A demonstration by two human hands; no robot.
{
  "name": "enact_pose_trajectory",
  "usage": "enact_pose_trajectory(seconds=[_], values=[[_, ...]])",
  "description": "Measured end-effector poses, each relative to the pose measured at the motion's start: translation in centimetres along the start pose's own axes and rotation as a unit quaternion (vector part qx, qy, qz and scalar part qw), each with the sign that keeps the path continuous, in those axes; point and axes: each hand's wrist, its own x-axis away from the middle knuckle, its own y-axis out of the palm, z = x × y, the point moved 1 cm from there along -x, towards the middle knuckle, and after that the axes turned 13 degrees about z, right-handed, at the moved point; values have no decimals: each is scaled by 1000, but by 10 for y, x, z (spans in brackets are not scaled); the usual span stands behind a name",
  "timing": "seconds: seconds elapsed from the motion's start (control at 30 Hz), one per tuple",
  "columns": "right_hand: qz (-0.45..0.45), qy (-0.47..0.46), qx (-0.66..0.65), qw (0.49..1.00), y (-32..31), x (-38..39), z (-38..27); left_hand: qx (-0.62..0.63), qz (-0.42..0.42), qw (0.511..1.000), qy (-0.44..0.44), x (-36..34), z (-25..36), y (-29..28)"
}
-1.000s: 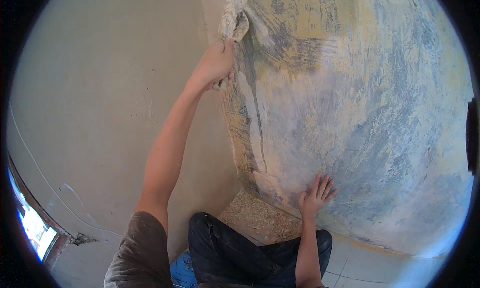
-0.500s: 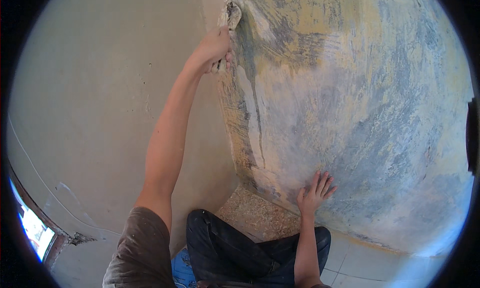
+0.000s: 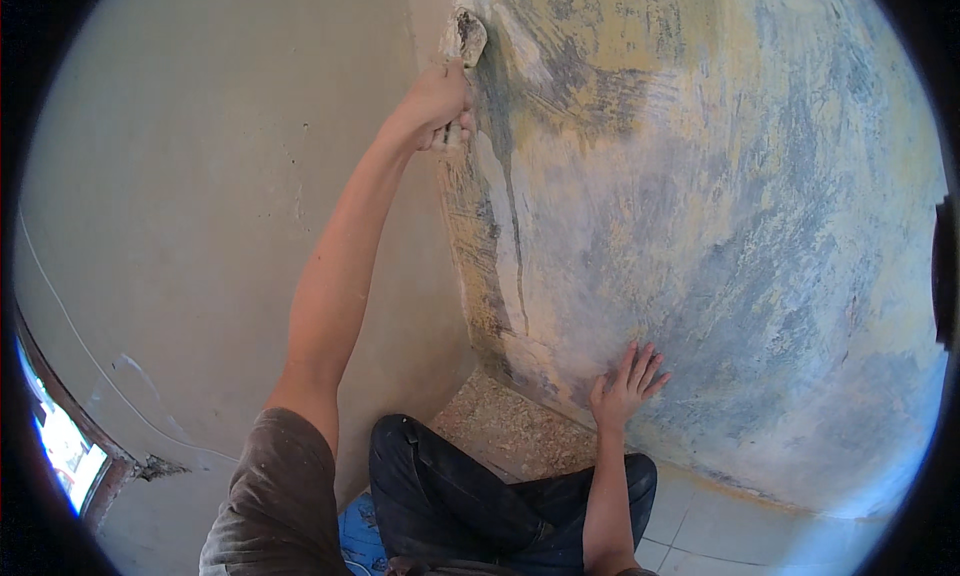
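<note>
My left hand [image 3: 436, 106], arm stretched far up, is closed around the handle of a scraper [image 3: 473, 36]. Its dirty, roundish blade lies against the corner where two walls meet, by a strip of white and crumbly material. Fingers and palm hide most of the handle, though a pale end shows below the fist. Lower down, my right hand [image 3: 620, 388] rests on the patchy wall [image 3: 680, 216] with fingers spread, holding nothing. That wall is mottled grey, yellow and whitish, with a dark streak running down near the corner.
A smooth beige wall [image 3: 190, 146] stands on the left, with a thin white cable [image 3: 75, 341] along it. Crumbs and flakes cover the floor [image 3: 505, 426] in the corner, before my crossed legs [image 3: 460, 506]. Pale tiles [image 3: 700, 526] lie to the right; a blue thing [image 3: 362, 536] is beneath me.
My left hand and the scraper have shifted slightly down and to the right along the corner. My right hand stays in place on the wall.
</note>
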Motion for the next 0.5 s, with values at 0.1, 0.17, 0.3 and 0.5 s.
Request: enact_pose_trajectory(seconds=[0.1, 0.17, 0.3, 0.5], values=[[11, -7, -11, 1000, -3, -10, -3, 21, 7, 998, 58, -1, -2, 3], [9, -5, -8, 1000, -2, -13, -2, 26, 2, 999, 42, -4, -3, 6], [8, -2, -19, 1000, 2, -10, -4, 57, -25, 998, -29, -12, 4, 1], [12, 15, -34, 999, -6, -15, -8, -61, 90, 982, 154, -14, -27, 18]])
